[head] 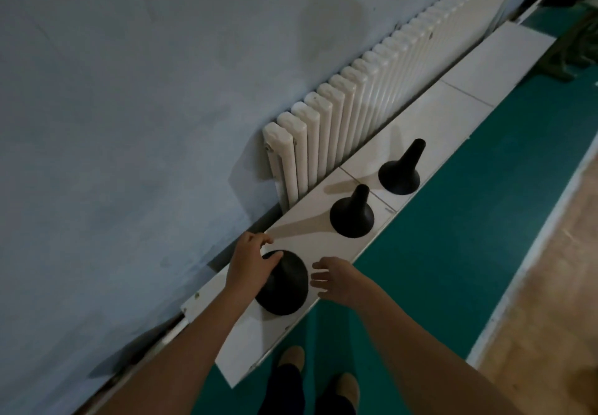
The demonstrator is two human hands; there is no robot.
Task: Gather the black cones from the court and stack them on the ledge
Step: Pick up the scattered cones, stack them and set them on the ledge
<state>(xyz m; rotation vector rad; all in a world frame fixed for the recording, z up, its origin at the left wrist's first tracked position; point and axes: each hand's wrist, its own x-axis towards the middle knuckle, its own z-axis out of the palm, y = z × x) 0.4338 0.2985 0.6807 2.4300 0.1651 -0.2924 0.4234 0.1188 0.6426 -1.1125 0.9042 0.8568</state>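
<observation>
Head view, read left to right. A blue-grey wall point(129, 91) backs a white tiled ledge point(453, 103), which runs diagonally up to the right in front of a white radiator point(339, 116).

The left hand point(250, 262) is on the nearest cone point(284, 288). Its fingers curl round the narrow neck, the part slim enough for one hand to hold, while the wide base sits flat on the ledge near the front edge. The right hand point(333, 280) hovers just beside that base with fingers spread and relaxed, holding nothing. It is probably there to steady the cone.

Farther along, the middle cone point(352, 217) and the far cone point(399, 171) stand upright on their bases. All three cones are apart from one another, in a row near the ledge's front edge, and none is nested yet. Stacking appears to be the remaining step.

Right of the ledge lie green flooring point(453, 252) and then the wooden court point(566, 285). No cones are visible on either.
</observation>
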